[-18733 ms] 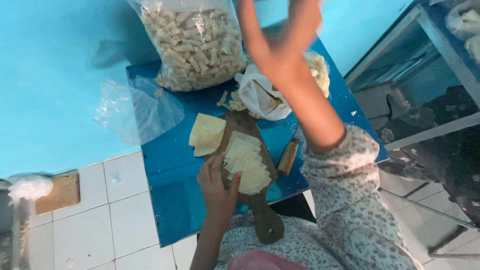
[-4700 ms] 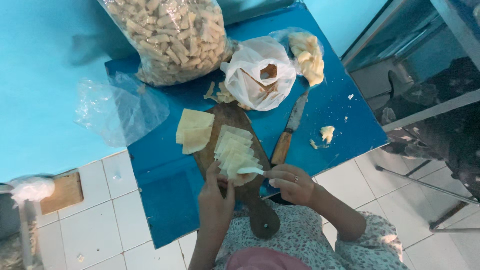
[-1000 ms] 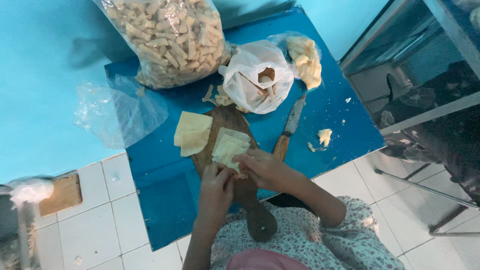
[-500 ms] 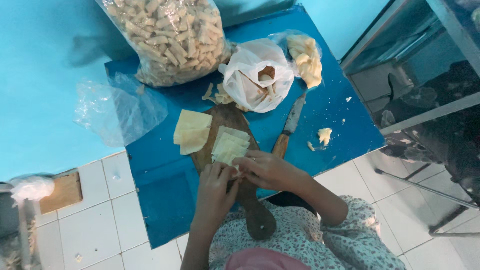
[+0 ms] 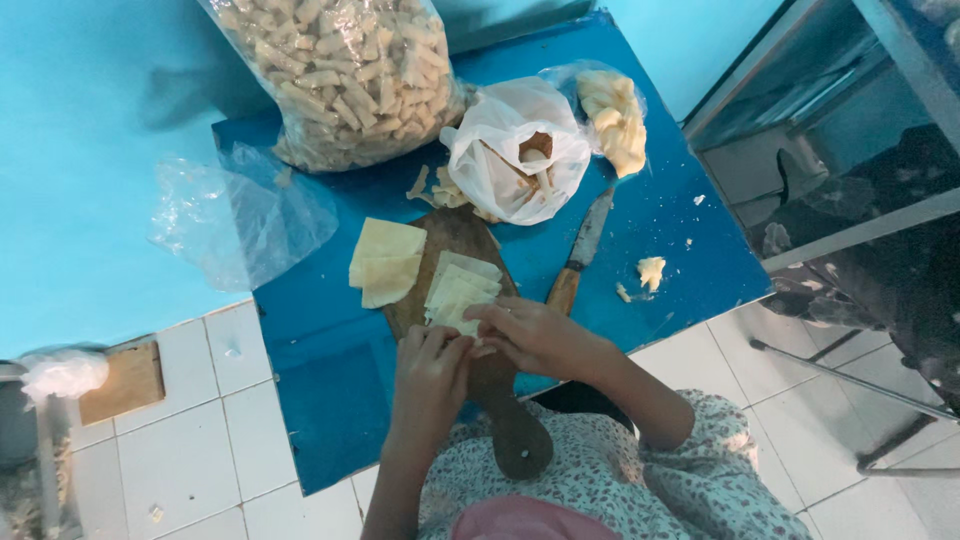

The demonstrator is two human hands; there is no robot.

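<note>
Head view. Hands meet at the near edge of the dough-sheet stack [image 5: 458,296] on the wooden cutting board [image 5: 470,340]. Left hand [image 5: 432,372] with fingers curled together over the near end of one pale sheet; right hand [image 5: 535,335] with fingertips pinched on that same sheet from the other side. Stack lies on the board's middle, a second stack of sheets [image 5: 385,262] just beside it, half off the board onto the blue bench [image 5: 330,400].

Judged step: folding or rolling one sheet. Best done with even pressure from both hands, edge kept square, lower sheets left undisturbed, work kept over the board rather than the bench.

Knife [image 5: 580,255] flat on the bench to the right of the board, wooden handle toward the person, well clear of both hands. Large clear bag of finished pale pieces [image 5: 340,70] at the far edge; white bag [image 5: 515,150] and a bagged lump of dough [image 5: 610,115] beyond the board; empty clear bag [image 5: 240,215] hanging off the left edge.

Hidden or unclear: sheet's shape under the fingers, any filling inside, contents of the white bag. Board handle partly behind the left forearm. Objects at the lower left corner cut off.
</note>
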